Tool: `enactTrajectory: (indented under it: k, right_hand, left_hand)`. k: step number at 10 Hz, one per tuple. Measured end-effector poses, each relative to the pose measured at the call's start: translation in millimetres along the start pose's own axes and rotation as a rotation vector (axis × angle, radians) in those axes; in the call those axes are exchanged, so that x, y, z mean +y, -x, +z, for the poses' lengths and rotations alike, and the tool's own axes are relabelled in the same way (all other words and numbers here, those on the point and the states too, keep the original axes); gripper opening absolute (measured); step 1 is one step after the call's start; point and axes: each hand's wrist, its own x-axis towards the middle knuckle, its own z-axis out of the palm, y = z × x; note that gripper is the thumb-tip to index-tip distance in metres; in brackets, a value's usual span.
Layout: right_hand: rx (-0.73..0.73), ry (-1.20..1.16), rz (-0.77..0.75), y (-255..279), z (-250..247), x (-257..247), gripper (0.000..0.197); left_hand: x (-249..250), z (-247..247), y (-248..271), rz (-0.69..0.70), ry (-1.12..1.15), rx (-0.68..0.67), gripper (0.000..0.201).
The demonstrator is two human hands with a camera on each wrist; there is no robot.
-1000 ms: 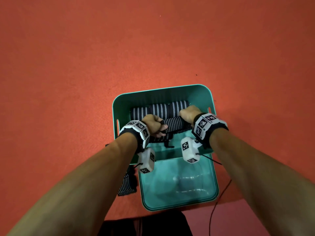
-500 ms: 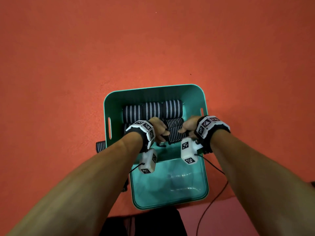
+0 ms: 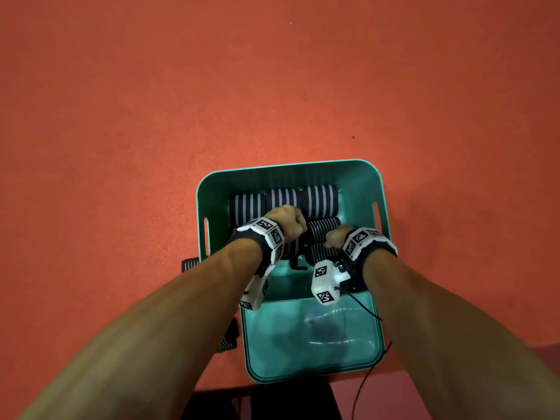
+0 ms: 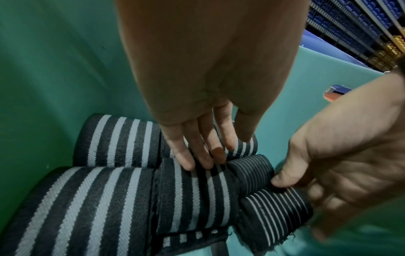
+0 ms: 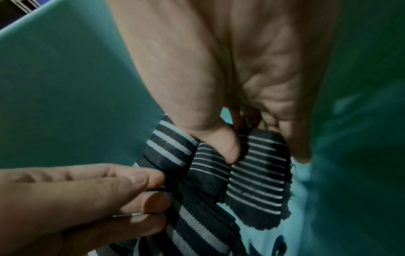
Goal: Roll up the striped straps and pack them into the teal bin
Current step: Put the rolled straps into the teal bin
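A loose striped strap (image 3: 190, 264) lies on the orange floor (image 3: 121, 147) just outside the smooth teal bin (image 3: 202, 204). Inside, woven wide-striped rolls (image 4: 116, 143) sit packed against the far and left walls. The left hand (image 3: 285, 221) presses straight fingers (image 4: 186, 155) onto a wide-striped roll (image 4: 192, 199). Beside it lie two ribbed, thin-striped rolls (image 4: 274, 211) with frayed ends. The right hand (image 3: 335, 239) pinches the nearer one, thumb (image 5: 225, 147) wedged between them. The bin's near half shows bare, glossy bottom.
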Motion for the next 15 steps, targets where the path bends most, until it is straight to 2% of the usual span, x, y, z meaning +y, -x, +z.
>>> enactTrajectory:
  k: [2, 3, 4, 5, 6, 7, 8, 9, 10, 11, 12, 13, 14, 15]
  right_hand:
    - [-0.015, -0.122, -0.051, 5, -3, -13, 0.045]
    - [0.066, -0.174, -0.008, 11, -3, -22, 0.047]
    - [0.233, -0.300, 0.090, 26, -4, -46, 0.063]
    - [0.390, -0.284, -0.002, 53, -2, -77, 0.064]
    - [0.539, -0.351, -0.183, 81, 1, -107, 0.057]
    - [0.667, -0.485, -0.399, 109, 13, -136, 0.040]
    - [0.649, -0.601, -0.638, 137, 46, -170, 0.038]
    - [0.509, -0.639, -0.724, 144, 96, -207, 0.031]
    - [0.365, -0.707, -0.703, 135, 144, -237, 0.019]
    - [0.304, -0.545, -0.568, 122, 182, -246, 0.021]
    - [0.311, -0.349, -0.443, 100, 209, -239, 0.043]
    - [0.376, -0.192, -0.391, 78, 228, -229, 0.063]
    - [0.466, -0.065, -0.318, 62, 238, -215, 0.064]
    - [0.489, 0.025, -0.265, 53, 240, -205, 0.056]
  left_hand:
    - [-8, -5, 5, 0.048, -0.004, 0.025, 0.019]
    - [-16, -11, 9, 0.091, 0.026, 0.079, 0.014]
    - [-21, -26, 21, 0.190, 0.074, 0.201, 0.016]
    - [-25, -49, 40, 0.321, 0.130, 0.354, 0.026]
    - [-34, -78, 67, 0.457, 0.121, 0.548, 0.029]
    - [-53, -111, 95, 0.564, 0.143, 0.743, 0.023]
    - [-95, -133, 114, 0.576, 0.104, 0.861, 0.024]
    - [-159, -136, 126, 0.477, 0.052, 0.902, 0.023]
    - [-221, -123, 133, 0.346, 0.028, 0.842, 0.021]
    - [-270, -98, 129, 0.181, -0.022, 0.624, 0.024]
    - [-298, -68, 120, 0.040, -0.061, 0.355, 0.039]
    - [-305, -42, 108, 0.025, -0.100, 0.218, 0.054]
    - [-302, -22, 93, 0.082, -0.123, 0.168, 0.059]
    - [-297, -10, 78, 0.128, -0.101, 0.142, 0.063]
